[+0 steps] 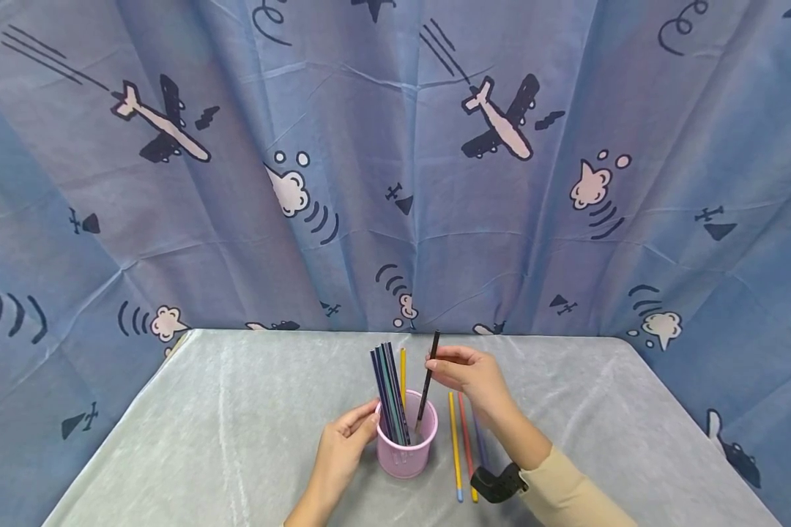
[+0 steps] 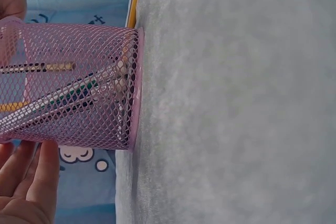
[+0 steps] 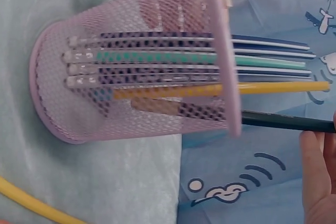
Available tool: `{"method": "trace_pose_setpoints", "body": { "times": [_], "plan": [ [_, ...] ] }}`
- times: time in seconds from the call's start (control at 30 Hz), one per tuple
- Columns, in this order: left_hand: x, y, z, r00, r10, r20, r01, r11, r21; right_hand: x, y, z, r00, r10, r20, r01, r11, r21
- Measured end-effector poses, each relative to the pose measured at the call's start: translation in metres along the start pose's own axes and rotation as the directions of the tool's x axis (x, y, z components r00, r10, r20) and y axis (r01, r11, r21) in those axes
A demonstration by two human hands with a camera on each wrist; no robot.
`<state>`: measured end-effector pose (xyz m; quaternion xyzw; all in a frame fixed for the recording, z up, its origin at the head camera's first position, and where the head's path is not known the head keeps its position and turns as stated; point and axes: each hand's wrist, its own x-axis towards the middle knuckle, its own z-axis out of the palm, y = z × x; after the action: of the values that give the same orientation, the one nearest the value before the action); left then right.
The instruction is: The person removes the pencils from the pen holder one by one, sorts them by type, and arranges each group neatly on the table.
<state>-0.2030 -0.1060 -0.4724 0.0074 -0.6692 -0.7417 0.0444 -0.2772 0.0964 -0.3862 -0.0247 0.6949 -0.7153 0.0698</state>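
Observation:
A pink mesh pencil cup [image 1: 402, 462] stands upright on the table. My left hand [image 1: 339, 446] holds its left side, thumb in front near the rim and fingers behind. Several dark and teal pencils [image 1: 387, 395] lean left inside, with a yellow pencil [image 1: 403, 369] beside them. My right hand [image 1: 471, 377] pinches the upper part of a dark pencil [image 1: 427, 388] between thumb and fingers. Its tan lower end [image 3: 149, 105] is inside the cup, above the base, as the left wrist view shows too. Part of my left hand is hidden behind the mesh in the right wrist view.
Right of the cup, a yellow pencil [image 1: 455, 446], a red pencil [image 1: 465, 439] and a purple pencil [image 1: 480, 443] lie on the pale cloth-covered table [image 1: 270, 439], partly under my right forearm. A blue patterned curtain [image 1: 369, 183] hangs behind the table.

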Motion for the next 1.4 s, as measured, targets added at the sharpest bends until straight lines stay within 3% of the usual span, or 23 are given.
{"method": "trace_pose_setpoints", "body": {
  "times": [0.83, 1.1, 1.4],
  "plan": [
    [-0.003, 0.001, 0.000, 1.000, 0.016, -0.004, -0.016, 1.000, 0.003, -0.013, -0.032, -0.023, 0.990, -0.130, 0.060, 0.125, 0.989, 0.078],
    [-0.003, 0.002, 0.001, 1.000, 0.016, -0.001, -0.016, 1.000, -0.013, -0.018, -0.042, -0.040, 0.985, -0.160, 0.070, 0.149, 0.979, 0.140],
    [-0.001, 0.001, 0.001, 1.000, 0.022, -0.004, -0.022, 1.000, -0.004, -0.021, -0.040, -0.062, 0.989, -0.142, 0.034, 0.138, 0.986, 0.098]
  ]
}}
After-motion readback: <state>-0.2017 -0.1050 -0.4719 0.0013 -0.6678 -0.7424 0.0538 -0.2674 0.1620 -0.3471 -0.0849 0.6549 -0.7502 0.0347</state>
